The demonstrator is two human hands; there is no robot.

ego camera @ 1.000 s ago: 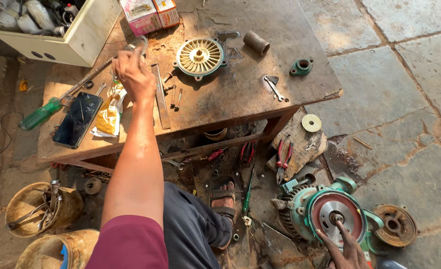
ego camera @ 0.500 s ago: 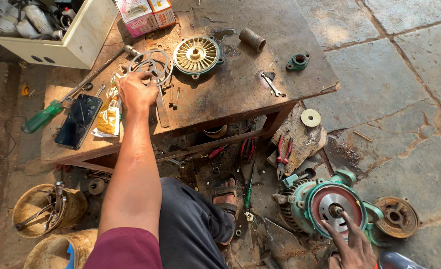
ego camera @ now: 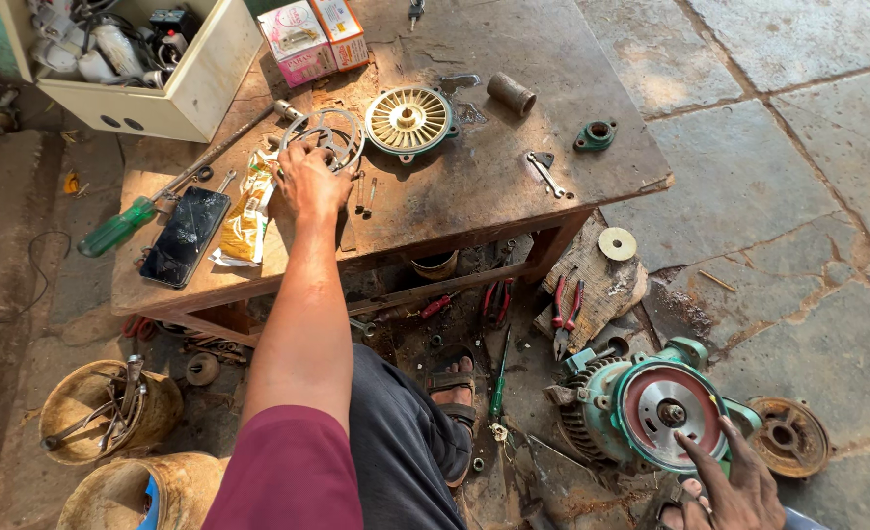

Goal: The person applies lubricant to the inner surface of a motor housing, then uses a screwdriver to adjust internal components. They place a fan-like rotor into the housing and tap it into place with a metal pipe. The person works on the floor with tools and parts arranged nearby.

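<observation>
My left hand (ego camera: 309,182) reaches over the low wooden table (ego camera: 514,211), its fingers curled on the near edge of a thin metal ring part (ego camera: 335,130). Just right of the ring lies a brass-coloured finned disc (ego camera: 408,120). At the lower right, on the stone floor, sits a green electric motor (ego camera: 607,393) with a round red-rimmed end plate (ego camera: 673,412). The spread fingers of my right hand (ego camera: 734,481) touch that plate's lower right rim.
On the table lie a green-handled screwdriver (ego camera: 116,228), a dark phone (ego camera: 185,236), a yellow packet (ego camera: 244,211), a small spanner (ego camera: 545,175), a green bearing housing (ego camera: 595,134) and a cream box of parts (ego camera: 175,93). Red pliers (ego camera: 565,309), a rusty disc (ego camera: 787,435) and tool-filled buckets (ego camera: 101,407) are on the floor.
My left hand has drawn back from the table's far left toward me, with the metal ring now under its fingers. My right hand stays at the motor's end plate.
</observation>
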